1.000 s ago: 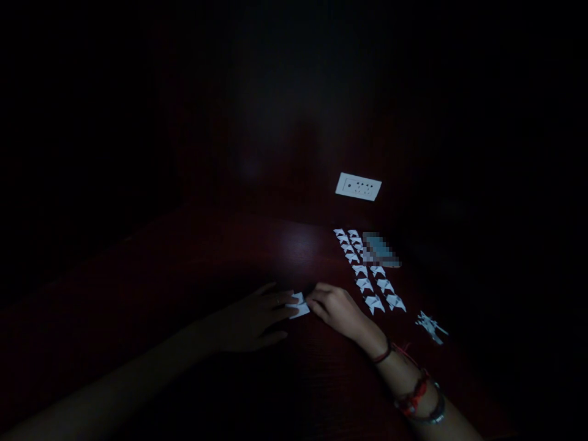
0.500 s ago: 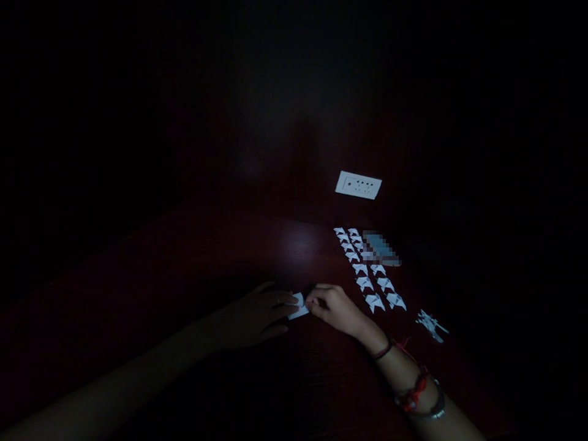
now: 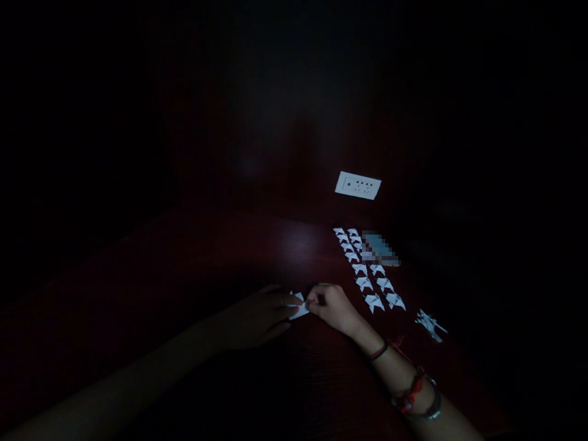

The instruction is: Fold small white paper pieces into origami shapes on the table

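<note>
A small piece of folded white paper [image 3: 299,310] lies on the dark red table [image 3: 239,257] between my hands. My left hand [image 3: 257,315] rests flat with fingers spread, two of its fingertips pressing on the paper. The fingers of my right hand [image 3: 333,306] are curled in a pinch at the paper's right edge. Two rows of folded white paper pieces [image 3: 374,302] with pointed corners stretch away on the right. Much of my left hand is in shadow, and the fingertips hide part of the paper.
A pile of thin white paper strips [image 3: 430,326] sits to the right of my right wrist. Beside the rows' far end lies a flat, pixelated rectangular object [image 3: 382,248]. A white socket plate [image 3: 358,185] is on the wall behind. The surroundings are very dark.
My left fingers have shifted slightly on the paper, and a pointed corner now shows above them. My right hand keeps its pinch at nearly the same place.
</note>
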### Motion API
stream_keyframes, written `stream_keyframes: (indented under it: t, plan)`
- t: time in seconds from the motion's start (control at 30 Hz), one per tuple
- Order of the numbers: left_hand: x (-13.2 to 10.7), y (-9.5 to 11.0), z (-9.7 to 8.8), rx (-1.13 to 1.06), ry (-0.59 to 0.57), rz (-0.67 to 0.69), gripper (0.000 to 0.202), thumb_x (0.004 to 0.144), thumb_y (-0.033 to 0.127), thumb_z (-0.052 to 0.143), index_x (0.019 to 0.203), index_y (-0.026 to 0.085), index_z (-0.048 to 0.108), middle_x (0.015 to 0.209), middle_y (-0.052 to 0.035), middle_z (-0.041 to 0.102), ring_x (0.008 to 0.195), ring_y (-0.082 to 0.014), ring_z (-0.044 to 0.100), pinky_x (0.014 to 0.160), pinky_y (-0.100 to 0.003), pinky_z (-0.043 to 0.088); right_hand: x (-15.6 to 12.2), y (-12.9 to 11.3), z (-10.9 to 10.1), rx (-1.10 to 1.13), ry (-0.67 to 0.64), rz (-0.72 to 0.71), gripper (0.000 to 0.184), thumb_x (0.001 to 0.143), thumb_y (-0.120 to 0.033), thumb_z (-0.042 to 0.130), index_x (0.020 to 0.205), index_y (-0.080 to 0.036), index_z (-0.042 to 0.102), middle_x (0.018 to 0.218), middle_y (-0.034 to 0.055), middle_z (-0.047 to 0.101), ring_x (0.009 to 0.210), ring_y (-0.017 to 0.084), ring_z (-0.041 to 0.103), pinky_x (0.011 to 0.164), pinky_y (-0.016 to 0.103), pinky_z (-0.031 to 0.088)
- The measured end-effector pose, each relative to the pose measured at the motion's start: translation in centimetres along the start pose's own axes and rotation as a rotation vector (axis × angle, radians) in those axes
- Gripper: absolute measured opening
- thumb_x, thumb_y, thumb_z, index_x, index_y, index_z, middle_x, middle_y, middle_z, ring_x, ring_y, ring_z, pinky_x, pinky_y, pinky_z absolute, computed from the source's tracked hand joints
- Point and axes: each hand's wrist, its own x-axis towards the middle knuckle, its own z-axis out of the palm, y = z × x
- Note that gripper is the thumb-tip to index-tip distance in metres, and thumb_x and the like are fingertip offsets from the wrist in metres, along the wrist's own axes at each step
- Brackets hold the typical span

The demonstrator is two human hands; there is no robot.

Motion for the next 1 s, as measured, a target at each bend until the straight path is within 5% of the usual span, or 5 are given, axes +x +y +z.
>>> stream_keyframes:
  t: [0.4, 1.0]
  plan:
    - [0.07, 0.17, -0.13, -0.079, 0.001, -0.065, 0.031, 0.085, 0.019, 0.035, 0.115, 0.019, 0.04, 0.114, -0.0024, 0.049, 0.106, -0.0163, 0.042, 0.092, -0.034, 0.027, 0.12, -0.09, 0.3, 0.017, 0.019, 0.11, 0.007, 0.065, -0.014, 0.05, 0.065, -0.014, 0.057, 0.063, -0.001, 0.054, 0.056, 0.007, 0.047, 0.054, 0.017, 0.034]
    - [-0.06, 0.34, 0.05, -0.044, -0.01, -0.079, 0.038, 0.083, 0.036, 0.039, 0.117, 0.019, 0.037, 0.116, -0.0054, 0.047, 0.106, -0.0197, 0.041, 0.089, -0.036, 0.027, 0.17, -0.35, 0.17, 0.046, 0.037, 0.169, 0.006, 0.065, -0.015, 0.052, 0.064, -0.014, 0.058, 0.06, -0.0018, 0.054, 0.055, 0.007, 0.047, 0.052, 0.017, 0.035]
